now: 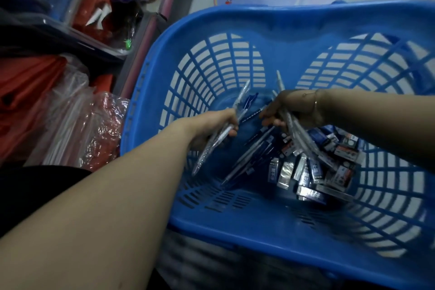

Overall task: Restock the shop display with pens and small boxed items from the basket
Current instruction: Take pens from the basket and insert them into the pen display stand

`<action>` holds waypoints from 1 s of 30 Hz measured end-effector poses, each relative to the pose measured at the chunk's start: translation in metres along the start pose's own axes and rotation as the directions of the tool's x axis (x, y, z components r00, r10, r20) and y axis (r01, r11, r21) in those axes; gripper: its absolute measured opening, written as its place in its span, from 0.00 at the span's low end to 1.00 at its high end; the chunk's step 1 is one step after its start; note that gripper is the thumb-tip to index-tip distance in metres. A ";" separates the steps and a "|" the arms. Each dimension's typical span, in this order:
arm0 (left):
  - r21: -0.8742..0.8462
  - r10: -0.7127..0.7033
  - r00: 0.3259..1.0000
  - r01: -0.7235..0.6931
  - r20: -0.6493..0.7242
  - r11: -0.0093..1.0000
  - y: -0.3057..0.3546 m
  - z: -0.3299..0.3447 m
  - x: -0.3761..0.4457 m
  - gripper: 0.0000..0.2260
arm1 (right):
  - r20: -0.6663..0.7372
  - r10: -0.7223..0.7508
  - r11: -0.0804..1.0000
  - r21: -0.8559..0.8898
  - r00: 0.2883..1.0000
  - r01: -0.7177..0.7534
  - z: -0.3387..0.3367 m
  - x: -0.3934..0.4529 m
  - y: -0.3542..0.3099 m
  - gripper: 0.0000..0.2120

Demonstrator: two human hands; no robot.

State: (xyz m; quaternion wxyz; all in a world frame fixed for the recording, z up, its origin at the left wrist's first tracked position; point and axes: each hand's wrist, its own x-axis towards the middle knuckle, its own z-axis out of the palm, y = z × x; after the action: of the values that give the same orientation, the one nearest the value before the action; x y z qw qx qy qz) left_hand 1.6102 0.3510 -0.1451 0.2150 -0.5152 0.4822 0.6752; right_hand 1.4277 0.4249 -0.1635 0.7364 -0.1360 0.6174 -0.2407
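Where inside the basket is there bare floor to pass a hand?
Bare floor lies along the basket's near wall, below the loose pens. It is crowded at right with small boxes, and mid-basket, where both hands hold pens.

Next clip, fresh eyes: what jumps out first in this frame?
The big blue basket fills the middle and right of the view, with both hands reaching down into it. The left hand grips a bunch of clear pens, and the right hand grips another bundle. Small boxed items lie piled on the basket floor below the right hand, loose pens beside them.
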 end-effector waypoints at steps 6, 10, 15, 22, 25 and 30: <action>-0.061 0.121 0.991 -0.118 0.053 0.991 0.001 0.019 -0.005 0.05 | 0.021 -0.146 0.989 0.030 0.989 0.145 0.015 0.000 0.003 0.14; -0.129 0.091 0.981 -0.069 0.170 0.989 0.004 0.033 -0.006 0.04 | -0.313 -0.244 0.970 -0.064 0.918 0.236 0.031 -0.003 0.005 0.16; 0.225 -0.190 0.977 0.166 0.092 0.960 -0.013 0.029 -0.004 0.06 | -0.444 -0.516 0.837 -0.444 0.733 0.321 0.013 -0.012 -0.011 0.10; 0.544 0.053 0.957 0.116 -0.284 0.831 -0.029 0.038 0.018 0.24 | -0.189 -0.377 0.491 -0.871 0.907 0.022 -0.001 -0.006 0.004 0.08; 0.724 0.117 0.946 0.148 -0.303 0.673 -0.033 0.050 0.030 0.13 | -0.153 -0.355 0.380 -0.925 0.922 -0.007 0.001 0.000 0.009 0.09; 0.836 0.200 0.908 0.230 -0.369 0.498 -0.033 0.064 0.037 0.12 | -0.164 -0.325 0.353 -0.935 0.931 -0.041 0.003 0.020 0.016 0.07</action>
State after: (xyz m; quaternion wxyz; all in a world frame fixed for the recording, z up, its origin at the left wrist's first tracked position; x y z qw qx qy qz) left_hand 1.5911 0.4142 -0.1922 0.3408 -0.4735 0.7840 0.2121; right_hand 1.4363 0.4273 -0.1875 0.3955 -0.5386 0.7411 0.0657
